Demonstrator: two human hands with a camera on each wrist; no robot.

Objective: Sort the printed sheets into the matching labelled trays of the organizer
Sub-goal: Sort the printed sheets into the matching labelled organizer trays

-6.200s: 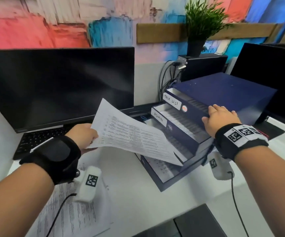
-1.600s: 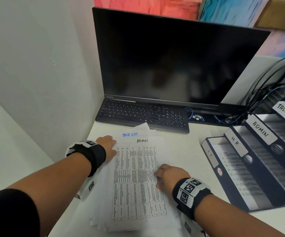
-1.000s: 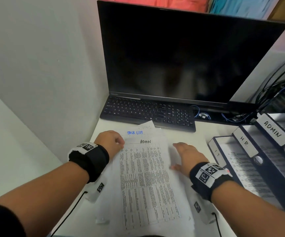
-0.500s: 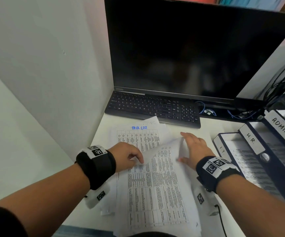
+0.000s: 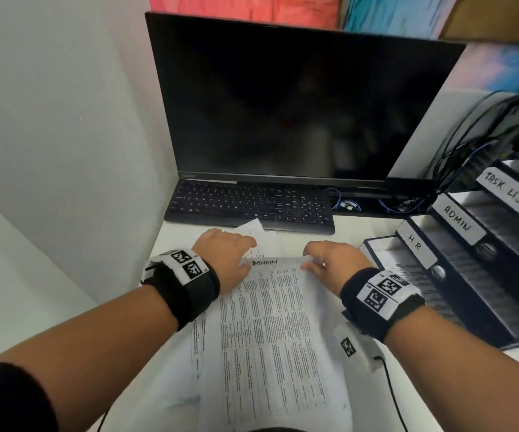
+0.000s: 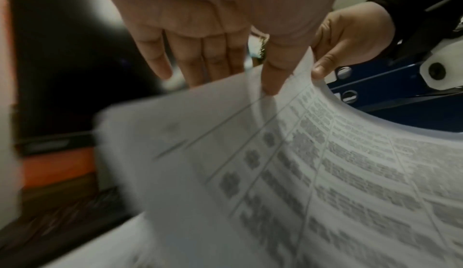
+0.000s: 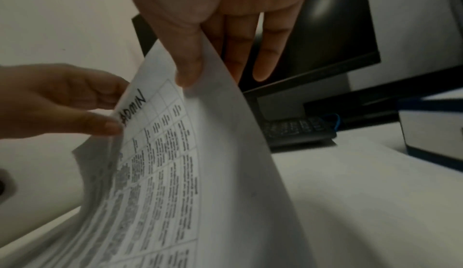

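With printed pages already lying in the dark blue stepped organizer (image 5: 470, 275), both hands, left hand (image 5: 224, 254) and right hand (image 5: 330, 260), pinch the top corners of the white "ADMIN" sheet (image 5: 270, 322), lifted off the tabletop stack and not yet filed.

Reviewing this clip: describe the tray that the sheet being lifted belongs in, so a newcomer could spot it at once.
Right of the dark monitor stands a stepped dark blue organizer with a white handwritten label on each tray front. The right one is the tray labelled ADMIN, one step below TASK LIST and one above H.R. Its word matches the one handwritten atop the sheet both hands hold.
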